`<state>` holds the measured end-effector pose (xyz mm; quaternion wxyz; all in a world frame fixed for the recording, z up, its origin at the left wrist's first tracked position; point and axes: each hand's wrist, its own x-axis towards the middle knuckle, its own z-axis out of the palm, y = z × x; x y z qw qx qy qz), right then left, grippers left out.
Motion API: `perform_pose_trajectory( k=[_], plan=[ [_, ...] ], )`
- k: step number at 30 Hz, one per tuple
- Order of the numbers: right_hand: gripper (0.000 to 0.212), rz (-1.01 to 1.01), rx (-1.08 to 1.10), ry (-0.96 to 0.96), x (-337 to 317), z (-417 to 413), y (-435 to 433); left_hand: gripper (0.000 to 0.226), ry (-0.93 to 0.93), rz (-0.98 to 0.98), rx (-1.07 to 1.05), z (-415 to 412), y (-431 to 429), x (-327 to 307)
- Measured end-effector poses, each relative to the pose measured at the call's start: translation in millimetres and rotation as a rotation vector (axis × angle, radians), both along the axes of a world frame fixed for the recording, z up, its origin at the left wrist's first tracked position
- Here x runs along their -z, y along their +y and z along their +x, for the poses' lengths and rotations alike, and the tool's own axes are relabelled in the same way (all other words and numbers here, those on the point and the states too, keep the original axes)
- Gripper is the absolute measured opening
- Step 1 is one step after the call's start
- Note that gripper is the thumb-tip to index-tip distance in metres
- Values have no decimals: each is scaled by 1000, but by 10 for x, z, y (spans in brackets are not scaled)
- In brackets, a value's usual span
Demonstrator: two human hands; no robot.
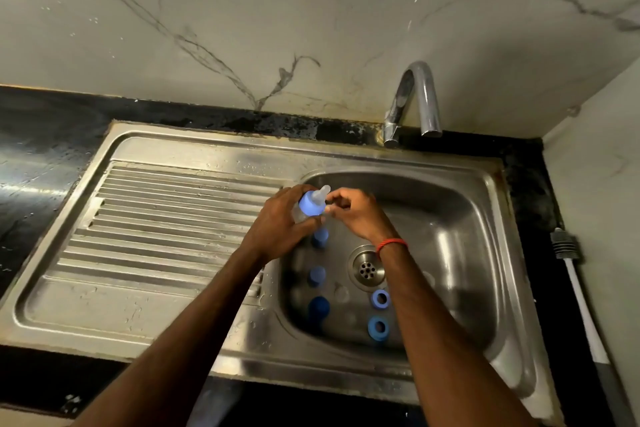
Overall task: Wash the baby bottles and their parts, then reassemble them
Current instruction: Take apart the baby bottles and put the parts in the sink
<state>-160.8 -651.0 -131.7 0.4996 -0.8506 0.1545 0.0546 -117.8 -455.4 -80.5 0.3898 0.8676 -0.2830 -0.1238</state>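
Note:
My left hand (280,222) grips a clear baby bottle with a blue collar (311,206) and a clear teat (320,193), held over the left edge of the sink basin (460,215). My right hand (356,215) has its fingers curled at the collar and teat, touching them from the right. In the basin lie three blue caps (317,276) in a row on the left and two blue collar rings (380,299) near the front, with faint clear parts between them.
A chrome tap (420,97) stands behind the basin with no water running. A drain (367,268) sits in the basin's middle. The ribbed draining board (166,218) lies to the left. A bottle brush (575,270) rests on the black counter at the right.

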Motion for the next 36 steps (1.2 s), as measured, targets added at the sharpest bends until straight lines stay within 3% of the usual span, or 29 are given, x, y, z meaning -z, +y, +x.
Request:
perform_pose_trajectory(
  k=[3, 9, 13, 16, 20, 33, 36],
  plan=[
    [9, 195, 62, -65, -388, -67, 26, 42, -1, 35, 28, -59, -44, -28],
    [43, 230, 43, -31, -729, -237, 128, 35, 8, 32, 23, -148, -69, -182],
    [66, 304, 120, -58, -824, -340, 212, 66, -48, 124, 28, -145, -31, -213],
    [43, 176, -64, 20, -905, -367, 260, 97, -73, 141, 87, -177, -24, -230],
    [33, 163, -141, 19, -993, -375, 250, 119, -59, 107, 172, -148, -17, -291],
    [35, 214, -183, -178, -988, -527, 237, 124, 84, 119, 454, 72, -25, -412],
    [34, 241, -153, -229, -974, -562, 261, 125, 256, 139, 507, 101, -22, -495]
  ],
)
